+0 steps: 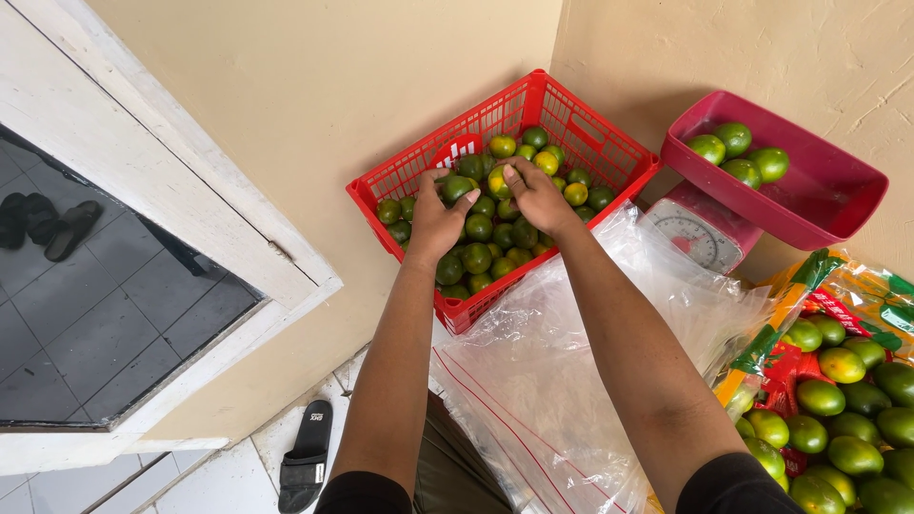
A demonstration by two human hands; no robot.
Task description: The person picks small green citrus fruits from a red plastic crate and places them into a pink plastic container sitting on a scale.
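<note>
head view: both arms stretched out straight ahead and down into a red plastic basket [581, 133] that sits tipped against the beige wall corner, full of green and yellow-green citrus fruit [490, 233].

left hand [436, 221]: palm down, wrist bent a little, fingers curled round one green fruit [457, 187] near the top of the pile, thumb pressed against its side. looks like a closed grasp on it.

right hand [538, 200]: palm down, just beside the left hand, fingertips pinched on a yellow-green fruit [499, 181]. fingers narrow, wrapped over the top of it. the two held fruits are almost touching.

under the right forearm: a clear plastic bag [562, 381] with thin red lines, spread across the lap area, its far edge lying up to the basket's rim.

right of the basket: a red kitchen scale [700, 233] with a dial, red tray [819, 205] on top holding four green fruits [738, 152].

far right: an open printed sack [857, 286] with more of the same fruit.

lower left: a black sandal [307, 457] on white floor tiles, and more dark footwear [43, 224] on grey tiles past the doorway.
</note>
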